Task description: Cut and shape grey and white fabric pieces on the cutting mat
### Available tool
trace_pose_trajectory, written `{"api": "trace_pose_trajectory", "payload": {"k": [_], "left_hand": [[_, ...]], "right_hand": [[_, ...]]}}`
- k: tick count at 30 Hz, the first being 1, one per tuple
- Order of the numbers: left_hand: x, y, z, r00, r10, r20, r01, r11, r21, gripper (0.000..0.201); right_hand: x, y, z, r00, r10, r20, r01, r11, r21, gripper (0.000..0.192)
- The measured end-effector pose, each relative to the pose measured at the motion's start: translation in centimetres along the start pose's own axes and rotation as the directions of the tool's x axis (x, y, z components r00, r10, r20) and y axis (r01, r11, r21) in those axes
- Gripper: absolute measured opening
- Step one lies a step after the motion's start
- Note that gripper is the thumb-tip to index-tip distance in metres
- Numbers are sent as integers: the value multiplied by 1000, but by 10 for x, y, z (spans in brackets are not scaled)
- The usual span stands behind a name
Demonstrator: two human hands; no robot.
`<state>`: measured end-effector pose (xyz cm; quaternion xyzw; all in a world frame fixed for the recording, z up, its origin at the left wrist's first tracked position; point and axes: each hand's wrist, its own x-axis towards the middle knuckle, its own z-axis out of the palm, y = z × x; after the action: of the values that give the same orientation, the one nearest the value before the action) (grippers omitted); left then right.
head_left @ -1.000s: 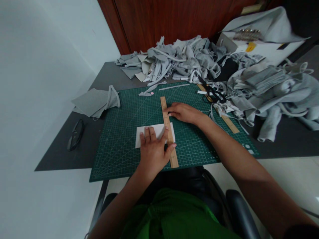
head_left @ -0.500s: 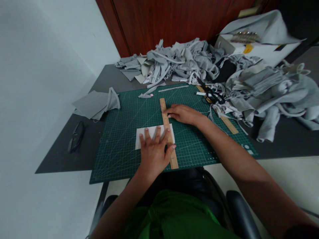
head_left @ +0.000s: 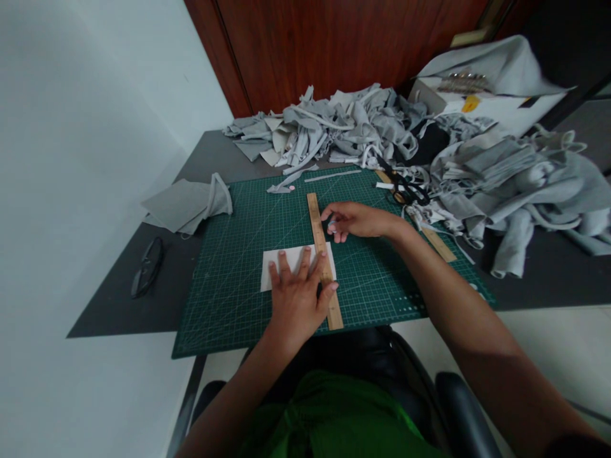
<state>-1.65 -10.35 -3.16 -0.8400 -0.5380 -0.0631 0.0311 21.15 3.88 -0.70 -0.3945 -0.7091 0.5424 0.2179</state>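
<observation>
Wooden ruler (head_left: 323, 257) lying near the middle of green cutting mat (head_left: 229, 286), running from 6 toward 12 o'clock, crossing the right end of white fabric piece (head_left: 281, 266). Pinned near its lower part by left hand (head_left: 298, 299), spread flat with palm down, fingers on the white piece and thumb touching the ruler's right edge. At 1 o'clock from that hand, right hand (head_left: 356, 221) just beside the ruler's upper half, fingers loosely curled with tips at its right edge, gripping nothing visible; whether touching the wood or hovering just off it cannot be told. Well apart at 9 o'clock, on dark grey table (head_left: 109, 305), black-framed glasses (head_left: 147, 266). At 10 o'clock, folded grey cloth (head_left: 186, 205) overlapping the mat's far left corner. At 12 o'clock on the mat's far edge, narrow grey strip (head_left: 333, 175) and small grey scrap (head_left: 281, 186). At 2 o'clock, second wooden ruler (head_left: 436, 238) lying slantwise, partly under fabric, with black scissors (head_left: 405, 186) near its far end. Farther at 12 to 3 o'clock, heap of grey fabric offcuts (head_left: 344, 124) and stacked grey cloth (head_left: 515, 172). Beyond, white box (head_left: 496, 105) and brown wooden door (head_left: 334, 44).
</observation>
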Motion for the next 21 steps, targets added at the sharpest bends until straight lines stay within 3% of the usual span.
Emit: {"api": "trace_pose_trajectory", "payload": {"k": [6,15,21], "left_hand": [[0,0,-1,1000,2,3,-2,1000,-11,62],[0,0,-1,1000,4,-3,-4,1000,-6,63],[1,0,-3,1000,5,9,-5,1000,-2,62]], "right_hand": [[0,4,-1,997,58,41,-60,998,31,13],[-3,4,4,978,196,74,-204,971,127,21],[-3,4,1,989,139,54,-138,990,-14,10]]}}
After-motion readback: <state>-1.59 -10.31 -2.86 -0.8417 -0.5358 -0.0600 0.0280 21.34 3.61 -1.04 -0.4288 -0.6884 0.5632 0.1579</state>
